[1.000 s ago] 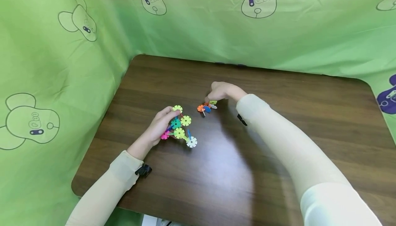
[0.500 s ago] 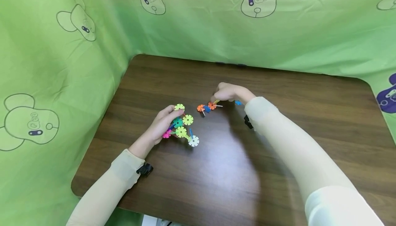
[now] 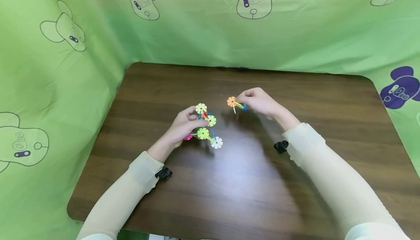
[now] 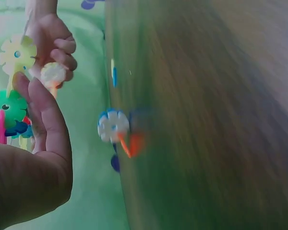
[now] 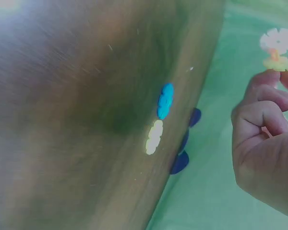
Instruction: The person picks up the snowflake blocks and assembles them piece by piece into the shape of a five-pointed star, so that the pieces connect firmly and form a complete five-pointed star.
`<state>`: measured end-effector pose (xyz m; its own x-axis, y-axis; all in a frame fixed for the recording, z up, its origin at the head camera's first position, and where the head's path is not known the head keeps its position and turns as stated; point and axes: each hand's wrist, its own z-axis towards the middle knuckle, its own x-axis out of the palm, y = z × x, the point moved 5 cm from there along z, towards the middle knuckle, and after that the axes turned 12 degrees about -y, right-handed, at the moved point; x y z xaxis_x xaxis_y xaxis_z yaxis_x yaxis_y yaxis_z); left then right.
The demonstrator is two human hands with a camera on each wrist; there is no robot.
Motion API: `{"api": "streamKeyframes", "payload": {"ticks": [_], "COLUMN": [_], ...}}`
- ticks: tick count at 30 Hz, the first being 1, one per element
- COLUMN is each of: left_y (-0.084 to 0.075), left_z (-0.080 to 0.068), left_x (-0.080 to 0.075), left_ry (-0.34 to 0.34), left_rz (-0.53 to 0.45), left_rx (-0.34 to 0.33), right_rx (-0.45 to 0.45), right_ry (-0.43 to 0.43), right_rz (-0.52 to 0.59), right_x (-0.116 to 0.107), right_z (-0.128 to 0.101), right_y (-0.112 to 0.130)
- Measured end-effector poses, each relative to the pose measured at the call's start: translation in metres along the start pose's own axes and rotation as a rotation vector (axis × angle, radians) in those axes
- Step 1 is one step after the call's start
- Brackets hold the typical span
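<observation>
My left hand (image 3: 187, 126) grips a built cluster of slotted plastic discs, in yellow-green, pink and white, with a yellow-green disc (image 3: 203, 133) beside its thumb. In the left wrist view a green disc (image 4: 7, 109) of that cluster shows. My right hand (image 3: 260, 102) pinches a small piece above the table; its orange disc (image 3: 231, 101) faces the head camera. In the right wrist view that piece shows a pale disc (image 5: 277, 40) and a yellow disc (image 5: 278, 63) between thumb and finger. The two held pieces are apart.
On the wooden table (image 3: 157, 189) lie a blue disc (image 5: 165, 100) and a pale yellow disc (image 5: 154, 137), end to end. A white disc (image 4: 113, 126) with orange and blue parts also lies there. A green cloth (image 3: 183, 43) hangs behind the table.
My right hand has lifted a piece with an orange disc off the table and moved right. The left hand has shifted right and slightly up with its cluster. The head view has turned slightly rightward.
</observation>
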<state>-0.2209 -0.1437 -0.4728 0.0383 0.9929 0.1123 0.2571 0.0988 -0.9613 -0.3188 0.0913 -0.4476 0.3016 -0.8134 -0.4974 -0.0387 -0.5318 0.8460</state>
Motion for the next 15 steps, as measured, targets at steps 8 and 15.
{"api": "streamKeyframes", "payload": {"ticks": [8, 15], "left_y": [-0.001, 0.000], "left_z": [0.010, 0.014], "left_x": [0.033, 0.056], "left_ry": [-0.024, -0.013], "left_rz": [-0.006, -0.017], "left_rx": [0.030, 0.044], "right_rx": [0.024, 0.073], "right_ry": [-0.193, -0.252], "right_rz": [0.303, 0.489], "right_x": [-0.005, -0.003], "right_z": [-0.051, -0.081], "right_y": [-0.010, -0.026]}}
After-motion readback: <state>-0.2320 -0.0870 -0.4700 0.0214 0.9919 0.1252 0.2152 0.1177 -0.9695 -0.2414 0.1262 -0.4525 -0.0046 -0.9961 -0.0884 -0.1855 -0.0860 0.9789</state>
